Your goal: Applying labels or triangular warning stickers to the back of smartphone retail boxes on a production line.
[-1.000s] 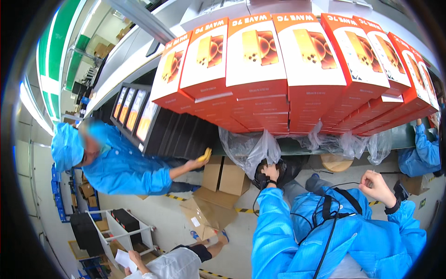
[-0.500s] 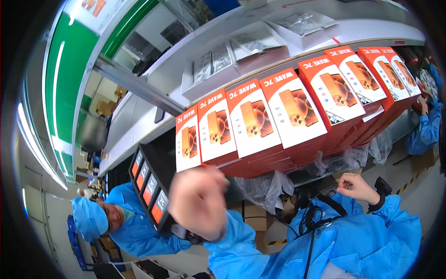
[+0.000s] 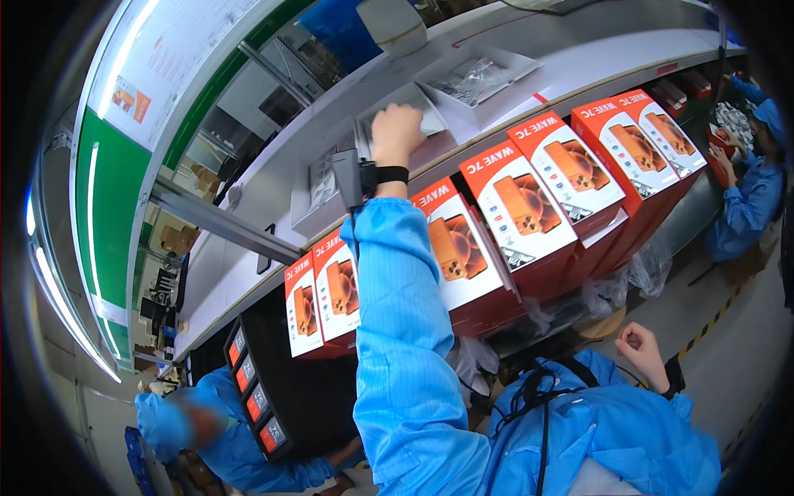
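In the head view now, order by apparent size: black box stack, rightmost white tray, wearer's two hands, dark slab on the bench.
1. Black box stack
2. Rightmost white tray
3. Left hand, right hand: too alike to rank
4. Dark slab

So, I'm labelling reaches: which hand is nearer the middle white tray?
Left: left hand at the middle white tray; right hand well back from it, to its right.
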Motion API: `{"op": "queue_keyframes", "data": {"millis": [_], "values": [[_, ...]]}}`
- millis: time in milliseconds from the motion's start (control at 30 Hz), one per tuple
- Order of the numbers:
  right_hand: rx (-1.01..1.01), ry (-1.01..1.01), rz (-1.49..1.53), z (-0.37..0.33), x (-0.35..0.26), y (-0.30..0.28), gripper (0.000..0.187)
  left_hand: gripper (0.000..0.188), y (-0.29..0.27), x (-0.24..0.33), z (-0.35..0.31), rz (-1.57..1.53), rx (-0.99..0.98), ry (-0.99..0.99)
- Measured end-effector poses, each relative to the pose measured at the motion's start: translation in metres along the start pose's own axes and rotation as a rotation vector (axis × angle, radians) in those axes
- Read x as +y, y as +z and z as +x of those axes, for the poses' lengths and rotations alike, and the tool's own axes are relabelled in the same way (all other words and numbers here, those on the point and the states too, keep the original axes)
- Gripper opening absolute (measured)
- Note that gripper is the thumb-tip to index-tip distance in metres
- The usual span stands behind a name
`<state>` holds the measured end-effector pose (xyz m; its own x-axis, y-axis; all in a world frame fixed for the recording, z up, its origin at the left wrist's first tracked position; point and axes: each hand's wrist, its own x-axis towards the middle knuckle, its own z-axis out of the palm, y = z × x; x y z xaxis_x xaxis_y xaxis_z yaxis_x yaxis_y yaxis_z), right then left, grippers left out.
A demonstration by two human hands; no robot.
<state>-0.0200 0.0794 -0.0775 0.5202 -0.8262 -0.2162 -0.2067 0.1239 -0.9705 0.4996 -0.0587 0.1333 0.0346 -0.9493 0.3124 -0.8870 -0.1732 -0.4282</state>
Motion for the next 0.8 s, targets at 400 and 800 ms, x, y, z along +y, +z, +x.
{"op": "queue_keyframes", "data": {"millis": [400, 800], "values": [[-0.060, 0.046, 0.063, 0.016, -0.005, -0.033, 0.014, 0.014, -0.015, 0.002, -0.014, -0.143, 0.123, -0.378], [-0.439, -0.374, -0.250, 0.059, -0.063, 0.008, 0.016, 0.009, -0.107, 0.009, -0.076, -0.265, 0.632, -0.360]]}}
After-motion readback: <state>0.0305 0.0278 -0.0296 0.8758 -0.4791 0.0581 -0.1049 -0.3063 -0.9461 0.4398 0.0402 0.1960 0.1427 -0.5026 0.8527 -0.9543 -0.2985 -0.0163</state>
